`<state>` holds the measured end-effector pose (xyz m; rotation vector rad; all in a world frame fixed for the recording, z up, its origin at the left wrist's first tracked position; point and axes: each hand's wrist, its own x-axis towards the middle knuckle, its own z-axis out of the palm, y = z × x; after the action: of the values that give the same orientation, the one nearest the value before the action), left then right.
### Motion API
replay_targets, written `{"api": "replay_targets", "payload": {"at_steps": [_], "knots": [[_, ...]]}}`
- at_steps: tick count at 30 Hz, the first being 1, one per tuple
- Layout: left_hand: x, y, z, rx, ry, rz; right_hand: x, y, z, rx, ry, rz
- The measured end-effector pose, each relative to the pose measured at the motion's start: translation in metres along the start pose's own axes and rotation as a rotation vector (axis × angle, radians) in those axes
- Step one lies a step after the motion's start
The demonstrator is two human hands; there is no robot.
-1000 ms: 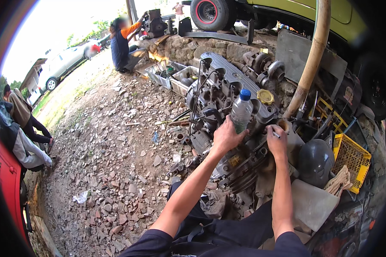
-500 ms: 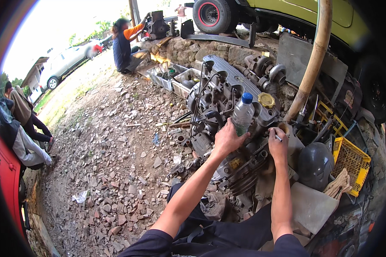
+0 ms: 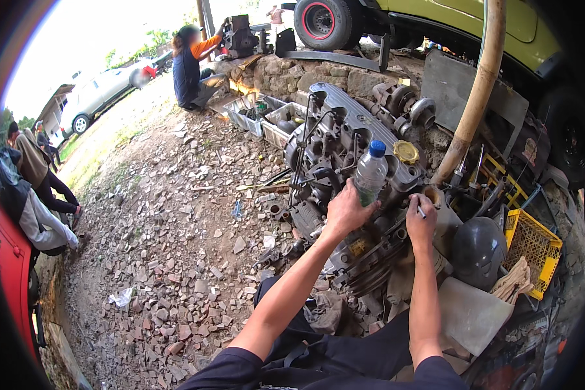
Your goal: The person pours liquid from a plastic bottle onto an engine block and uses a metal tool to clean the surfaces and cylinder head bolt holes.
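Observation:
My left hand point(image 3: 351, 212) is closed around the lower part of a clear plastic bottle point(image 3: 372, 172) with a blue cap. The bottle is nearly upright and has some liquid low down. Just right of it, my right hand point(image 3: 421, 220) pinches a short, thin, pale rod point(image 3: 422, 212), too small to name surely. Both hands are over the near end of a greasy engine point(image 3: 322, 146). A grey valve cover point(image 3: 354, 110) with a yellow oil cap point(image 3: 406, 152) lies beyond them. My left fingertips are partly hidden by the bottle.
A bamboo post point(image 3: 471, 107) rises at right, near a dark helmet point(image 3: 478, 252) and a yellow crate point(image 3: 532, 252). Parts bins point(image 3: 253, 117) stand beyond the engine. Broken tile pieces point(image 3: 175, 260) cover the ground. A person in orange sleeves point(image 3: 195, 71) crouches far off; others are at left.
Both hands keep nearly the same place and grip. The view has shifted slightly. Another person has come into sight at the far left.

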<state>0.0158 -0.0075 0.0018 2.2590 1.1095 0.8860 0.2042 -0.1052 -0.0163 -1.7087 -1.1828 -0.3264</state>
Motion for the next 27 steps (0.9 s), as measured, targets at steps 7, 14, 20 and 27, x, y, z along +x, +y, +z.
{"api": "replay_targets", "payload": {"at_steps": [7, 14, 20, 27], "knots": [[-0.001, 0.002, 0.001, 0.010, -0.009, -0.011, 0.003, -0.008, -0.006, -0.003, -0.007, 0.040], [-0.003, 0.003, -0.001, 0.014, -0.002, -0.013, -0.003, -0.001, 0.002, 0.016, -0.015, 0.025], [-0.001, 0.003, -0.002, 0.010, -0.003, -0.006, 0.000, -0.005, 0.002, 0.001, -0.126, 0.127], [0.000, 0.000, 0.003, 0.008, 0.001, -0.010, 0.002, -0.004, -0.005, 0.143, -0.231, 0.208]]}}
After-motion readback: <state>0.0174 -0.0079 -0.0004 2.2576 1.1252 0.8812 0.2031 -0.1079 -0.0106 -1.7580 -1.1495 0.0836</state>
